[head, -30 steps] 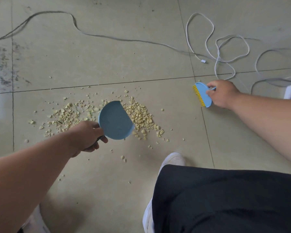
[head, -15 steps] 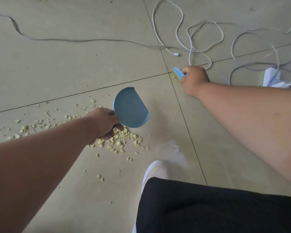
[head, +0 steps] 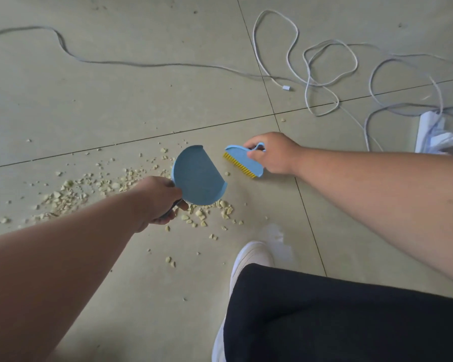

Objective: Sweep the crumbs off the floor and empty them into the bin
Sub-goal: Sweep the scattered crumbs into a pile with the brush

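Arms outstretched — left hand clenched around dustpan, right hand gripping brush.

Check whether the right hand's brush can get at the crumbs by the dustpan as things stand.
Probably yes. The right hand holds the brush just right of the dustpan, with bare floor between it and the crumbs below the pan; nothing blocks the way.

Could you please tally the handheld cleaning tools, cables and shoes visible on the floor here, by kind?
Dustpans: 1, blue dustpan in the left hand
Brushes: 1, blue brush in the right hand
Cables: 2, grey cable, white cable
Shoes: 1, white shoe
Total: 5
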The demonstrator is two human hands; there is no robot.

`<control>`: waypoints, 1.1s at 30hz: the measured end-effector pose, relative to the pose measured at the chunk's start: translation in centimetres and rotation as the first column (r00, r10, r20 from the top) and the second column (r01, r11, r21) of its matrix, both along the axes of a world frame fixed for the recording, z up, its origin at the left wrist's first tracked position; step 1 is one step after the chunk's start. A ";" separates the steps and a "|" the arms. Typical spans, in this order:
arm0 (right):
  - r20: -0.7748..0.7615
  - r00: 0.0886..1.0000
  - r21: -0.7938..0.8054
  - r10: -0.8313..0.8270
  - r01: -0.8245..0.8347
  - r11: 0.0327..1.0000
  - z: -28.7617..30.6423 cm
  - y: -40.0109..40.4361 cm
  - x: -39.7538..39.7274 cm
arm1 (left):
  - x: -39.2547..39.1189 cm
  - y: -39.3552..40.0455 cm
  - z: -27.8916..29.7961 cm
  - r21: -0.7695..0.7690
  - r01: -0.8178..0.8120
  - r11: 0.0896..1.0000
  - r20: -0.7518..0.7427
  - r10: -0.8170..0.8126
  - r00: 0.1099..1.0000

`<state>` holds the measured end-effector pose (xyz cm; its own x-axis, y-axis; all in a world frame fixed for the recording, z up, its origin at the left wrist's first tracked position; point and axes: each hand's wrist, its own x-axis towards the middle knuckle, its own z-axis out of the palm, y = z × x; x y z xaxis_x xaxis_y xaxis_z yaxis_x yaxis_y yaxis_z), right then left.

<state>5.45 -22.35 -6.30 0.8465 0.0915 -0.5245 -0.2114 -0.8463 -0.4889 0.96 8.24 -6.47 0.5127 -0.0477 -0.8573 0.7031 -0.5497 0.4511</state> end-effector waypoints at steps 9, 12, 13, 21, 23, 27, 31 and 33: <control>0.207 0.900 -0.337 -0.385 0.435 0.835 2.2 -10.2 -0.9 | -2.3 2.5 -0.3 0.008 -0.026 1.000 0.004 0.026 1.000; 0.216 0.860 -0.333 -0.462 0.510 0.793 1.4 -11.0 -0.8 | -1.5 1.5 -0.9 0.014 -0.006 1.000 -0.015 0.006 1.000; 0.216 0.856 -0.332 -0.469 0.517 0.789 1.2 -10.9 -0.5 | -1.0 1.0 -1.1 0.012 0.002 1.000 -0.022 -0.002 1.000; 0.234 0.832 -0.320 -0.502 0.554 0.769 -0.5 -9.4 3.6 | 3.2 -3.7 -2.9 -0.042 0.016 0.999 -0.032 -0.018 0.999; 0.249 0.805 -0.304 -0.538 0.593 0.746 -0.4 -9.0 4.4 | 4.0 -4.6 -2.9 -0.056 0.006 0.998 -0.038 -0.008 0.999; 0.209 0.862 -0.306 -0.463 0.507 0.806 -0.6 -8.1 5.2 | 4.5 -5.6 -2.7 -0.089 -0.009 0.996 -0.054 0.004 0.999; 0.165 0.940 -0.311 -0.299 0.338 0.888 -0.4 -6.4 5.2 | 4.2 -5.4 -2.7 -0.081 0.007 0.997 -0.051 -0.012 0.999; 0.136 0.958 -0.289 -0.254 0.283 0.915 0.0 -5.2 4.8 | 3.8 -4.9 -2.6 -0.073 0.013 0.997 -0.046 -0.016 0.999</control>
<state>10.30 -27.51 -6.33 0.8634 -0.2961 -0.4085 -0.4171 -0.8744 -0.2478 4.73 3.33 -9.04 0.4709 -0.1176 -0.8743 0.7164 -0.5273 0.4568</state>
